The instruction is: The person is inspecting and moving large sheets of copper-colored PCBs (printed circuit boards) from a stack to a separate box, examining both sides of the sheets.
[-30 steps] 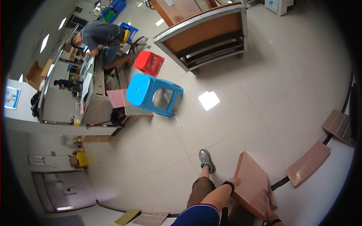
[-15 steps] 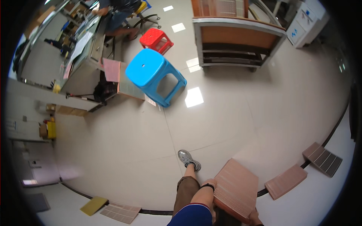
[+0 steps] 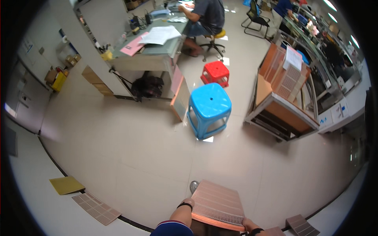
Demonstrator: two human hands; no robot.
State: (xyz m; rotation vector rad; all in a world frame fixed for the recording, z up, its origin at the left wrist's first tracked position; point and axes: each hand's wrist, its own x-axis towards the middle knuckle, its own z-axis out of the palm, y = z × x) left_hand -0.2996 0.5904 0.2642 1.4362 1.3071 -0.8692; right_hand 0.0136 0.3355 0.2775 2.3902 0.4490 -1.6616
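A thick stack of copper-coloured patterned panels, which look like circuit board panels, is held low in front of my body. My left hand closes on its left edge, with a dark band round the wrist. On the lower right corner my right hand grips the same stack; its fingers are partly hidden beneath. The sheets' orange edges show along the side nearest me. Just past the stack's far left corner, the tip of my grey shoe shows on the floor.
A blue stool and a red stool stand ahead. To their right is a metal cart loaded with panels. A person sits at the workbench. Along the wall lean a yellow panel and copper-coloured panels.
My view has turned left and up, so the stools and cart now sit further right and lower. The stack is held more level in front of me, still in both hands.
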